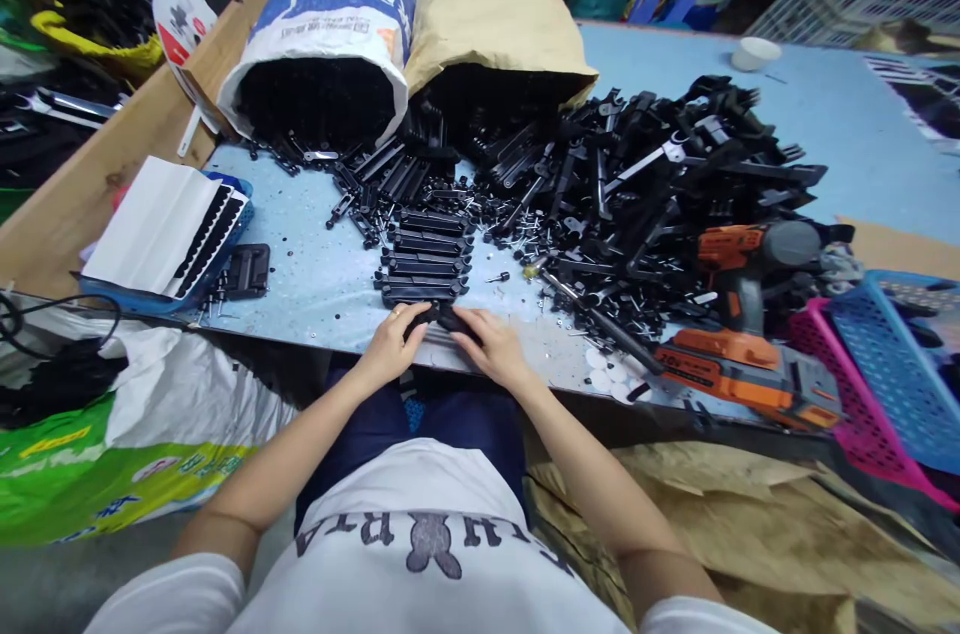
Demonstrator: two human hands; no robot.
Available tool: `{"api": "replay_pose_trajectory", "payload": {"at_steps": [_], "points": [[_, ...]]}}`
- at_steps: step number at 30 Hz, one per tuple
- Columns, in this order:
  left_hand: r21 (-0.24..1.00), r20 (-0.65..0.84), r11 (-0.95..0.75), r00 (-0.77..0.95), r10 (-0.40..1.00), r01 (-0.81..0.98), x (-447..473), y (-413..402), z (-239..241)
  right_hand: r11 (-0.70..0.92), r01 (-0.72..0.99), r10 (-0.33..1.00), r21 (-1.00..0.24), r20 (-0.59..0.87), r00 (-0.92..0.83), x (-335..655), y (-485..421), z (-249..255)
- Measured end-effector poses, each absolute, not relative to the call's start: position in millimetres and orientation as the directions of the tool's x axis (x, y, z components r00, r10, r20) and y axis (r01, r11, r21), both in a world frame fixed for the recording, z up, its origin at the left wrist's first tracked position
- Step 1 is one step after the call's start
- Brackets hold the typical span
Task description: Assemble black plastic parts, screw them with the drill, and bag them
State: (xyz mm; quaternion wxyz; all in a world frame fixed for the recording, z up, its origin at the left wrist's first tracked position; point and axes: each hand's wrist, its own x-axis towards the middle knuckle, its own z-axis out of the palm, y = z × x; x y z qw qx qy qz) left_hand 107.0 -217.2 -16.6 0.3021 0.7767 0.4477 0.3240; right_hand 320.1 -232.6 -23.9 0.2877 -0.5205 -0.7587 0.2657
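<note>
At the table's front edge, my left hand (394,344) pinches a small black plastic part (426,313) between thumb and fingers. Close beside it, my right hand (493,346) is closed on another black part (450,318). The two parts nearly meet; whether they are joined I cannot tell. Just beyond my fingers lies a stacked row of long black plastic bars (427,266), laid side by side. Small screws and loose black bits (450,194) are scattered behind that row.
A white sack (330,24) and a tan sack (495,4) lie open-mouthed at the back. A heap of black parts (637,164) spreads rightward. An orange cordless drill (739,344) rests near blue and pink baskets (892,344). Papers (154,224) sit left.
</note>
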Motion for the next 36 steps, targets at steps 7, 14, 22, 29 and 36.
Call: {"api": "replay_pose_trajectory", "payload": {"at_steps": [7,14,22,29,36], "points": [[0.910,0.191,-0.234,0.155,0.969,0.342,124.6,-218.0,-13.7,-0.019,0.074,0.974,-0.997,-0.035,-0.222,292.2,-229.5,-14.5],[0.878,0.325,-0.390,0.252,0.912,0.279,114.7,-216.1,10.6,-0.088,-0.004,0.993,-0.996,-0.088,-0.083,290.6,-228.5,2.1],[0.822,0.358,-0.428,0.244,0.902,0.376,121.4,-224.1,16.7,0.133,0.138,0.967,-0.981,0.098,-0.237,298.8,-229.2,2.6],[0.782,0.514,-0.490,0.046,0.857,0.386,145.2,-228.0,18.6,0.234,0.174,0.968,-0.957,0.212,-0.138,283.1,-241.8,2.9],[0.737,0.570,-0.520,0.017,0.821,0.432,146.1,-227.8,24.8,0.249,0.223,0.967,-0.943,0.254,-0.003,268.4,-256.3,-6.4]]}}
